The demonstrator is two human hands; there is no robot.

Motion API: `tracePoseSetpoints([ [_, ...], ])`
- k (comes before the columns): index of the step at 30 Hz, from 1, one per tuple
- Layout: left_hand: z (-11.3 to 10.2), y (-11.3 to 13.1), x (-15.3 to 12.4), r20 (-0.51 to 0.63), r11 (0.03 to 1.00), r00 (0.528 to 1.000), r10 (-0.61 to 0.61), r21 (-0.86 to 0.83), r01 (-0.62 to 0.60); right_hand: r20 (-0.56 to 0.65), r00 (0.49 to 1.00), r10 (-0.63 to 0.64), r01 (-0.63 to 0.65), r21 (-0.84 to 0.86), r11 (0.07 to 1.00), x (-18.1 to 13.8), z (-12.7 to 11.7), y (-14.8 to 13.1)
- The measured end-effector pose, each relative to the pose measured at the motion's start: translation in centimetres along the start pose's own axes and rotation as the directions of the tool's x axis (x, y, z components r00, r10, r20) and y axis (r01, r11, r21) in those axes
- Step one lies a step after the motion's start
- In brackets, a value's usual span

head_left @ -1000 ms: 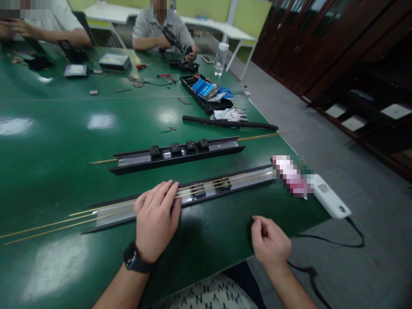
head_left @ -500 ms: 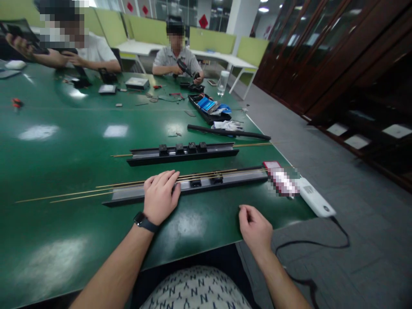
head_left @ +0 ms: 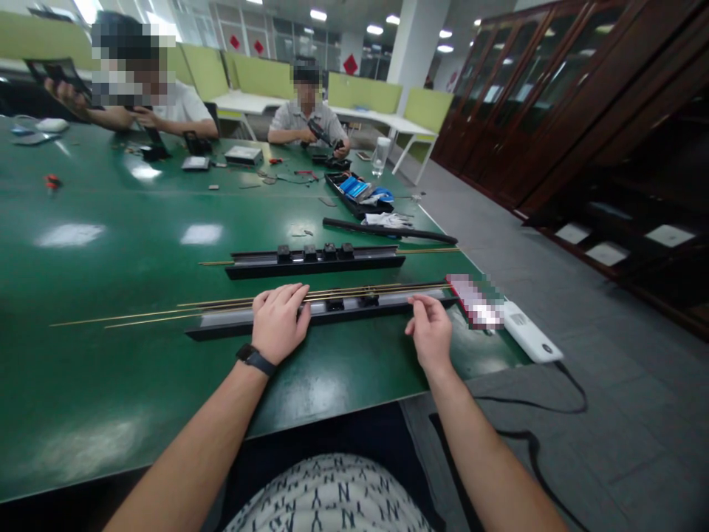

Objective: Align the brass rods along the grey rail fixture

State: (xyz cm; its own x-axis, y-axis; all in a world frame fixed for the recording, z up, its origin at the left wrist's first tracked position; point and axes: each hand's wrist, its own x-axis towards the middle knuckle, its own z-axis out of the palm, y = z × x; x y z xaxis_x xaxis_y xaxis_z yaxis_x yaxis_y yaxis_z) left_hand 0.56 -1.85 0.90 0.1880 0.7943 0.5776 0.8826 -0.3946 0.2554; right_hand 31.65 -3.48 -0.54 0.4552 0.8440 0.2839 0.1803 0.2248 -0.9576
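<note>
My left hand [head_left: 281, 321], fingers together and curled, lies over the nearer black channel [head_left: 221, 329] and grips several thin brass rods [head_left: 138, 318]. The rods run lengthwise along the channel and stick out past its left end. Two small black blocks [head_left: 335, 301] show inside the channel to the right of this hand; whatever lies under my palm is hidden. Near the channel's right part is my right hand [head_left: 432, 329], thumb and fingers pinched together. Anything between those fingertips is too small to make out.
Farther back lies a second black channel [head_left: 315, 267] with several blocks and brass rods. Beyond it are a black strip [head_left: 388, 230], gloves [head_left: 388, 220] and a black tray [head_left: 354, 193]. A red-edged phone [head_left: 470, 299] and white power strip [head_left: 532, 332] sit right. Two people work across the table.
My right hand has moved up and forward from the near table area to the channel's right part. My left hand stays on the rods. The view has shifted slightly.
</note>
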Motion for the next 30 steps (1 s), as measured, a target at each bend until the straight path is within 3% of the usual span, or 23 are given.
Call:
tracePoseSetpoints([
  [9,0.1,0.0,-0.1,-0.012,1.0,1.0,0.004,0.004,-0.004,-0.024,0.999,0.028,-0.027,0.039,0.999,1.1,2.1,0.8],
  [20,0.1,-0.1,0.0,0.003,1.0,1.0,0.011,0.008,-0.011,0.106,0.994,0.014,-0.015,0.011,1.0,0.5,1.9,1.2],
  [30,0.2,-0.2,-0.1,0.011,0.999,1.0,0.018,0.028,-0.018,0.067,0.998,0.022,-0.025,0.051,0.998,0.9,1.8,1.6],
])
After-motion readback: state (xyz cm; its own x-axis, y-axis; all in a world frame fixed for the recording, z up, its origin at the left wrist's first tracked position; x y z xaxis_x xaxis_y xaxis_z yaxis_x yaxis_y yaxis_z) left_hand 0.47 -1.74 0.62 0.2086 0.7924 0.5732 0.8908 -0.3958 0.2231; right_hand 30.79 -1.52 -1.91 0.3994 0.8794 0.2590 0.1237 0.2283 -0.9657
